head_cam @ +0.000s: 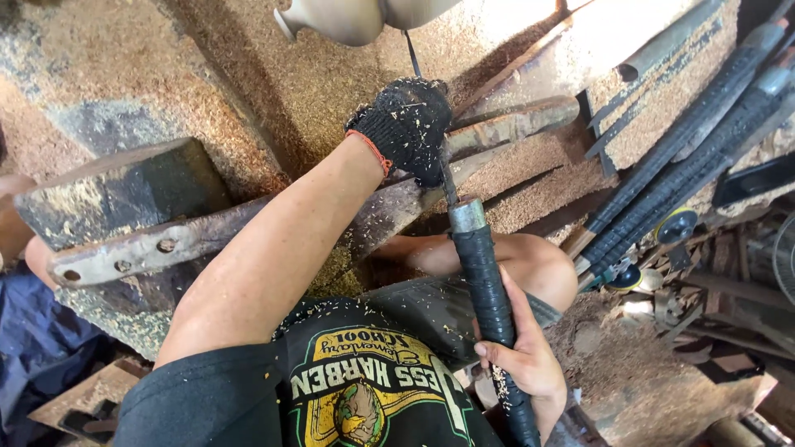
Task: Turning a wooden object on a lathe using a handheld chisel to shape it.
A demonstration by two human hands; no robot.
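My left hand [406, 124], in a black knit glove flecked with wood chips, is closed over the metal blade of a long turning chisel and presses it onto a rusty metal rest bar [166, 244]. My right hand [523, 358], bare, grips the chisel's black-wrapped handle [484, 273] low down near my lap. A silver ferrule [466, 215] joins handle and blade. The blade tip points up toward a pale, rounded wooden piece [348, 16] at the top edge; whether the tip touches it is hidden.
Several long black-handled tools [696, 157] lean in a row at the right. Sawdust [124, 74] covers the bed and floor. A heavy metal block [124, 190] stands at the left. My bent knee [538, 265] lies under the handle, with scrap metal and wood beside it.
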